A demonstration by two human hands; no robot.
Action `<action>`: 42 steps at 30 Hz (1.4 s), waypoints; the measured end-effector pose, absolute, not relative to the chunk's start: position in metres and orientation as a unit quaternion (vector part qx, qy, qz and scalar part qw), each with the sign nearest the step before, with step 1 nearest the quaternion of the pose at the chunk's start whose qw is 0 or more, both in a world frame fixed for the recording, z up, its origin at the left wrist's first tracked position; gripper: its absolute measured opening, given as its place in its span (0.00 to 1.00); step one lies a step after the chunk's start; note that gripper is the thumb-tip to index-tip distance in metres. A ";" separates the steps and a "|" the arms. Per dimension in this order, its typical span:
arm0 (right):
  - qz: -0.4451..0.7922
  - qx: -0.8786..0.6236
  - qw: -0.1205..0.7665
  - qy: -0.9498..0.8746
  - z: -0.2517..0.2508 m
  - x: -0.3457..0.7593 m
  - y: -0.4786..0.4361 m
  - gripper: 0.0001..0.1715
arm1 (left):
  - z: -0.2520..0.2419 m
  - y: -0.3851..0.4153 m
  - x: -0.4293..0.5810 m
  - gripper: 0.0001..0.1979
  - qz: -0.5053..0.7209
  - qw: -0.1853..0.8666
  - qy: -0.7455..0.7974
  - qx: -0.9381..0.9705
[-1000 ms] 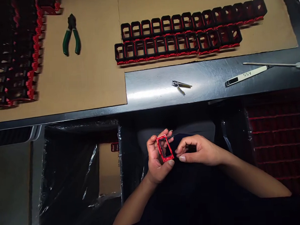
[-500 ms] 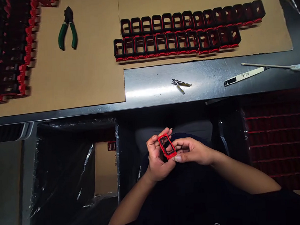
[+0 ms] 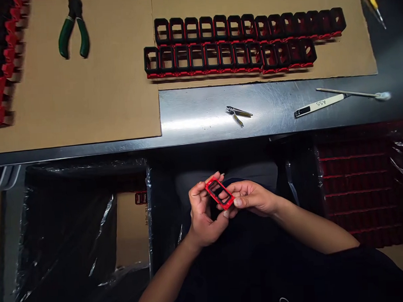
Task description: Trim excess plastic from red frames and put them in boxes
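Note:
Between my two hands, over my lap, is a small red and black rectangular plastic frame (image 3: 210, 191) with an open middle, tilted with its red face up. My left hand (image 3: 204, 217) grips it from the left, fingers at its far end and thumb by its near corner. On the other side my right hand (image 3: 252, 197) pinches the right end, thumb on the red rim. Some right fingertips show through the opening; the others are partly hidden beneath the piece.
On cardboard (image 3: 112, 106) stand two rows of similar black and red frames (image 3: 197, 61) and green-handled cutters (image 3: 73, 29). Small tweezer-like nippers (image 3: 239, 113), a white-handled tool (image 3: 319, 105) and a cotton swab (image 3: 352, 93) lie on the metal tabletop. Plastic-lined boxes (image 3: 67, 228) flank my lap.
The frame has turned in my hands, its near end swinging to the right. My right thumb has shifted up onto its rim. The whole view has slid slightly, moving the scene left.

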State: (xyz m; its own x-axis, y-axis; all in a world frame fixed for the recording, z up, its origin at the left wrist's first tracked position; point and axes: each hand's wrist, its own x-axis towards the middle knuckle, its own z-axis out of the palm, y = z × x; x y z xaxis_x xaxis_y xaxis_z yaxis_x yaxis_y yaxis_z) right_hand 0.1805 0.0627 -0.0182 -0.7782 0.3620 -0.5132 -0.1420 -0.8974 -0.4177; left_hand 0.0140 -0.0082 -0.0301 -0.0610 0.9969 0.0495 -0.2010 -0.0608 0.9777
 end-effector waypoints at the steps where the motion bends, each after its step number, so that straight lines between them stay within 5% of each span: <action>1: 0.930 -0.297 0.131 -0.172 -0.020 0.181 0.063 0.28 | -0.030 -0.008 0.014 0.33 0.576 0.517 0.449 0.446; 17: 0.934 -0.299 0.119 -0.154 -0.025 0.182 0.062 0.28 | -0.028 -0.006 0.007 0.29 0.561 0.538 0.456 0.433; 21: 0.858 -0.359 0.132 -0.343 -0.017 0.185 0.064 0.24 | -0.013 -0.002 -0.013 0.13 0.522 0.526 0.540 0.399; 25: 0.714 -0.342 0.127 -0.598 -0.011 0.182 0.072 0.14 | 0.013 0.002 -0.041 0.08 0.372 0.537 0.605 0.455; 31: 0.607 -0.251 0.097 -0.747 -0.002 0.152 0.074 0.20 | 0.033 -0.013 -0.096 0.19 0.229 0.533 0.612 0.538; 36: 0.556 -0.288 0.087 -0.775 -0.007 0.148 0.078 0.24 | -0.018 -0.043 -0.191 0.11 0.239 0.392 0.856 0.236; 42: 0.535 -0.422 0.060 -0.730 -0.029 0.176 0.083 0.21 | -0.108 -0.067 -0.265 0.18 0.105 0.315 0.941 0.062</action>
State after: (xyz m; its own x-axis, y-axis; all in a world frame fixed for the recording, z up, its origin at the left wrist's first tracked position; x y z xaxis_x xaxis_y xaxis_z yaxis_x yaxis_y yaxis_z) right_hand 0.1758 0.0832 -0.0290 -0.6366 0.6796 -0.3646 0.5520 0.0715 -0.8308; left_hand -0.2647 -0.0674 -0.1075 -0.7944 0.1824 -0.5794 0.0496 0.9701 0.2374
